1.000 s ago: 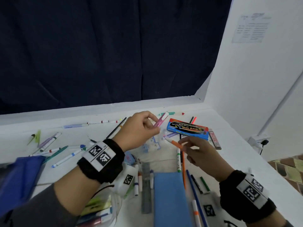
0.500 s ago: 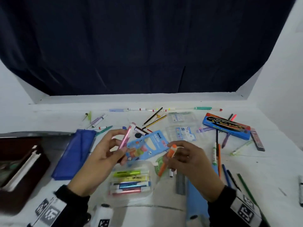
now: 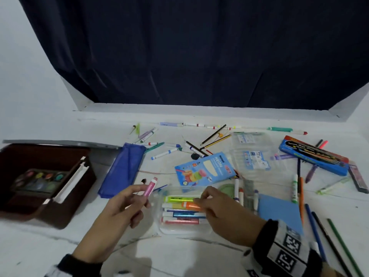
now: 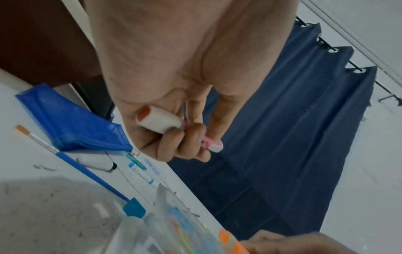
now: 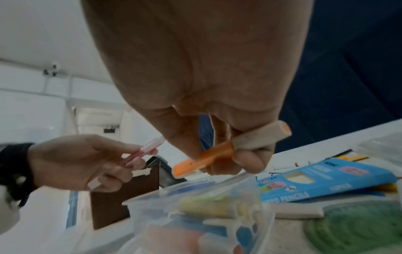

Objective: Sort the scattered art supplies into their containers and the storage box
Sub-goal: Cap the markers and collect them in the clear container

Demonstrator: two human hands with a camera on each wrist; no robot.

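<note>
My left hand (image 3: 127, 204) grips a pink highlighter (image 3: 150, 186) just left of a clear plastic case (image 3: 165, 229) that holds several highlighters. In the left wrist view the fingers curl round the pink highlighter (image 4: 161, 122). My right hand (image 3: 217, 208) pinches an orange highlighter (image 3: 192, 206) and holds it low over the case, above the yellow one. The right wrist view shows the orange highlighter (image 5: 204, 159) between thumb and fingers, just above the case's rim (image 5: 174, 187). An open brown storage box (image 3: 40, 208) with a paint palette sits at the far left.
A blue pouch (image 3: 121, 170) lies between the box and the case. A Neon pencil box (image 3: 203, 169), a blue crayon box (image 3: 313, 154), a blue notebook (image 3: 279, 210), a clear sleeve (image 3: 251, 154) and several loose markers and pencils are scattered behind and to the right.
Both hands drew back from the far right of the table toward me. The right hand lowered the orange highlighter onto the clear case; the left hand kept the pink one beside it.
</note>
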